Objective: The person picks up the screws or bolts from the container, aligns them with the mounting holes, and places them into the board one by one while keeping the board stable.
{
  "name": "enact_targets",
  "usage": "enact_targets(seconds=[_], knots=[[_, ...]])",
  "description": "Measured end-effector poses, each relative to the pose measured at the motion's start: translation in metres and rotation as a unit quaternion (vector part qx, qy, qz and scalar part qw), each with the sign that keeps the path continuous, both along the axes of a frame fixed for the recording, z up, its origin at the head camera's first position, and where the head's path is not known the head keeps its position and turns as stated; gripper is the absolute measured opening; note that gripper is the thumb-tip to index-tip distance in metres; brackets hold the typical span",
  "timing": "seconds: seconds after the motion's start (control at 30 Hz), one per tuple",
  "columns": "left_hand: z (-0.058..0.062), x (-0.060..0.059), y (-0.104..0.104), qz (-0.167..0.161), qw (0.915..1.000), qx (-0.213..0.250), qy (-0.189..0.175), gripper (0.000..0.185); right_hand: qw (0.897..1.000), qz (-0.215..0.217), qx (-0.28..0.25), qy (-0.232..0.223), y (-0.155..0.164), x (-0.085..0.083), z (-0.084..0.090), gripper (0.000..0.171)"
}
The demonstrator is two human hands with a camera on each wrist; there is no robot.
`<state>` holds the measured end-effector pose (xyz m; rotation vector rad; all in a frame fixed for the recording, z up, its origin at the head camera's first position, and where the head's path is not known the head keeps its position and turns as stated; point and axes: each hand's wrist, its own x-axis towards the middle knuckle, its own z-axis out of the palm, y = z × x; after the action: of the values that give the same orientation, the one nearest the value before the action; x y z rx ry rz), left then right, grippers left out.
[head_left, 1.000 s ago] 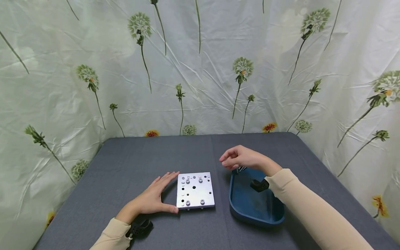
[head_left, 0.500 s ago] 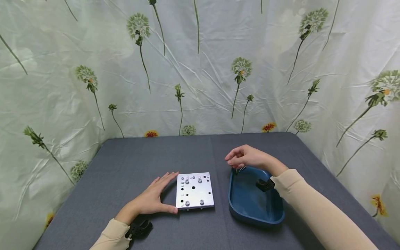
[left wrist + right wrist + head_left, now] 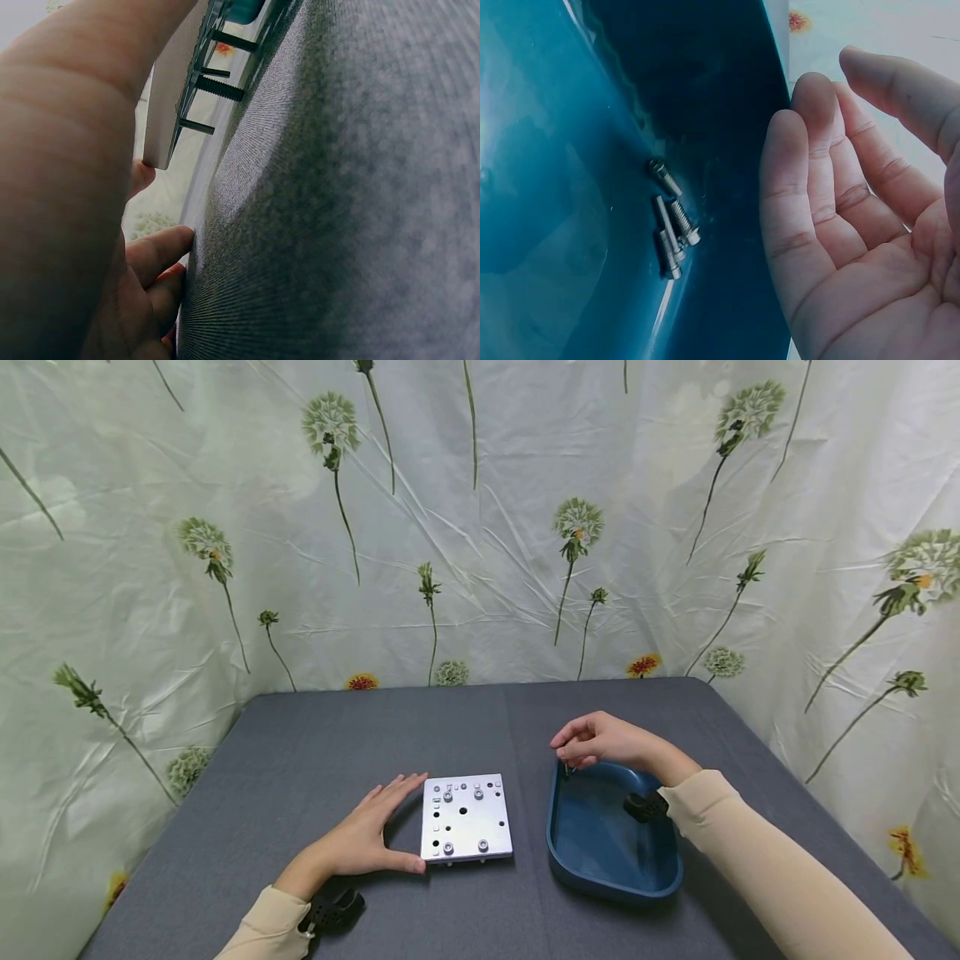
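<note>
- Right hand (image 3: 600, 742), fingers loosely curled and empty, hovers just above screws (image 3: 671, 232) lying lengthwise in the blue tray's (image 3: 611, 877) far corner
- Left hand (image 3: 367, 837) rests flat against the metal plate (image 3: 467, 818)

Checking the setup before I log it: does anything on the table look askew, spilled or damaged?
Nothing stands out. The metal plate lies flat and square on the table, steadied by the left hand. The few screws lie inside the blue tray, under the right hand.
</note>
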<state>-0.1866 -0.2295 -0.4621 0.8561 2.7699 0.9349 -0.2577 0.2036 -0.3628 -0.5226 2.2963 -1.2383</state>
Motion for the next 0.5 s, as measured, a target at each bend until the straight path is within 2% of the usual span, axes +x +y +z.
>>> enact_targets(seconds=[0.3, 0.5], knots=[[0.0, 0.001, 0.0, 0.0, 1.0, 0.001, -0.003, 0.125, 1.0, -0.009, -0.003, -0.006, 0.009, 0.0, -0.004, 0.031], [0.001, 0.001, 0.0, 0.0, 1.0, 0.003, -0.002, 0.126, 1.0, -0.012, 0.0, -0.007, 0.013, 0.002, -0.002, 0.032]])
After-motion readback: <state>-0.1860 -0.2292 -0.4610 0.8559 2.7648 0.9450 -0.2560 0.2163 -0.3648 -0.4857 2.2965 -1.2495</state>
